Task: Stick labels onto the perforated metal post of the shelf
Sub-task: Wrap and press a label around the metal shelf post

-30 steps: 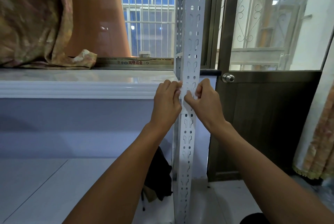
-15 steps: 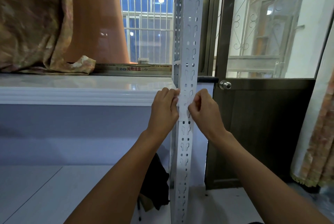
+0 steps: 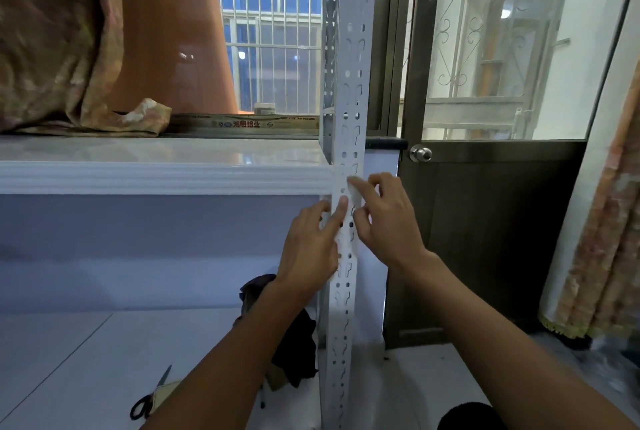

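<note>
Post: white perforated post (image 3: 349, 83) stands upright at the shelf's front corner.
Label: pale label (image 3: 354, 192) lies on the post face, under both hands.
Left hand (image 3: 311, 249): straight fingers press it flat, gripping nothing.
Right hand (image 3: 388, 218): fingertips pinch its right edge.
Risk: uneven pressure could wrinkle it, or leave it bridging the holes and lifting.

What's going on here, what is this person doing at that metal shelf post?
A person is sticking a white label onto the perforated metal post of a shelf, about level with the white ledge. The left hand presses a straight finger flat against the post's face, while the right hand pinches the label's edge beside it. The label looks only partly smoothed down. Scissors lie on the floor, lower left.
</note>
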